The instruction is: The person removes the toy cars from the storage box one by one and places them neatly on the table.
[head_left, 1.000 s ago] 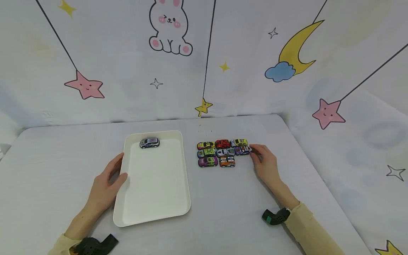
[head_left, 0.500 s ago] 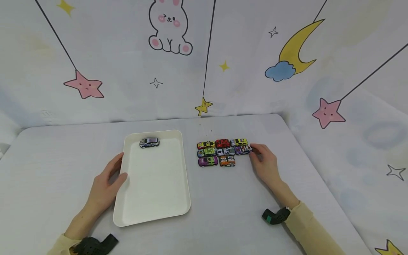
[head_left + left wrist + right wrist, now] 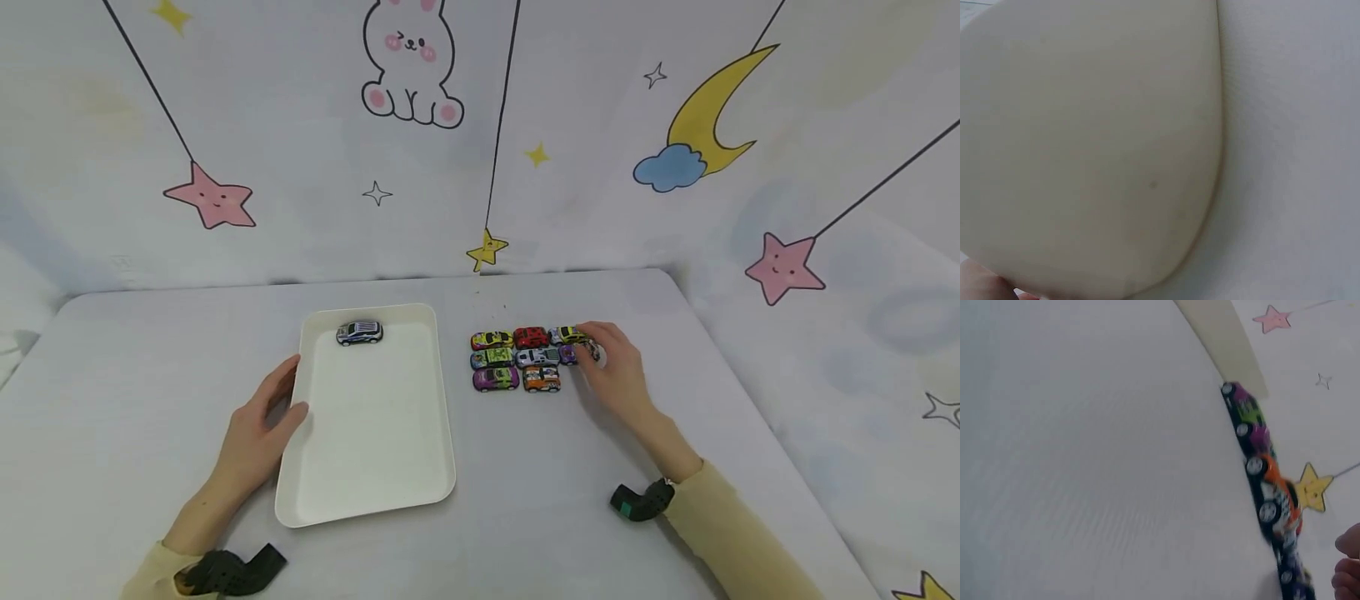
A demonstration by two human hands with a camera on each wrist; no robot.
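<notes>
On the left, my left hand (image 3: 251, 437) holds the side of a white tray (image 3: 438, 400), thumb over the rim and fingers along the outer edge. A silver-and-blue toy car (image 3: 359, 332) sits in the tray's far left corner. My right hand (image 3: 618, 375) is at the right end of a block of toy cars, its thumb and fingers around a purple toy car (image 3: 567, 356) that they partly cover. Its fingertips also reach the yellow-and-white toy car (image 3: 564, 335) behind. Curled fingertips (image 3: 1347, 575) show at the right wrist view's edge.
Beside these stand a red toy car (image 3: 531, 337), a silver one (image 3: 537, 357), an orange one (image 3: 542, 379), a purple-and-green one (image 3: 496, 379) and two yellow-green ones. A white cloth (image 3: 525, 483) covers the table. Behind rises a printed wall (image 3: 315, 125).
My right hand has moved slightly left and farther over the purple toy car. The left hand keeps its hold on the tray. The whole head view has shifted a little.
</notes>
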